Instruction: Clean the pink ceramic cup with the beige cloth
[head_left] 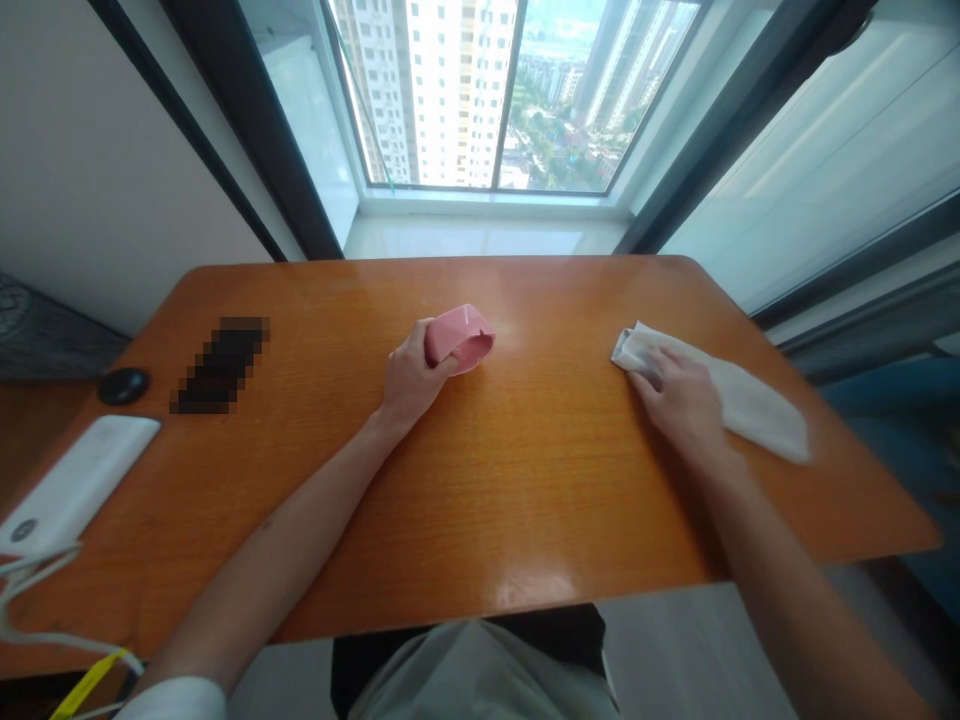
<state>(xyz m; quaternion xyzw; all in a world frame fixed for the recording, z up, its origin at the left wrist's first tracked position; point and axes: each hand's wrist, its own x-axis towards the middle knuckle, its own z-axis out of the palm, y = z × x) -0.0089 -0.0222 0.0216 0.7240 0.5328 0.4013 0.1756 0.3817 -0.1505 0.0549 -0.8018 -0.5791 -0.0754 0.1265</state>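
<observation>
My left hand [411, 378] is closed around the side of a pink bowl [463, 336], which is tipped on its edge near the middle of the orange wooden table [480, 500]. My right hand [679, 395] rests on a white cloth [750, 400] lying flat at the right side of the table, fingers bent and pressing on its left end. The two hands are well apart.
A white power bank [71, 485] with a white cable [30, 600] lies at the table's left edge. A black round object [123, 385] and a blurred dark item [221, 365] sit at the left. A large window [480, 100] lies beyond the far edge.
</observation>
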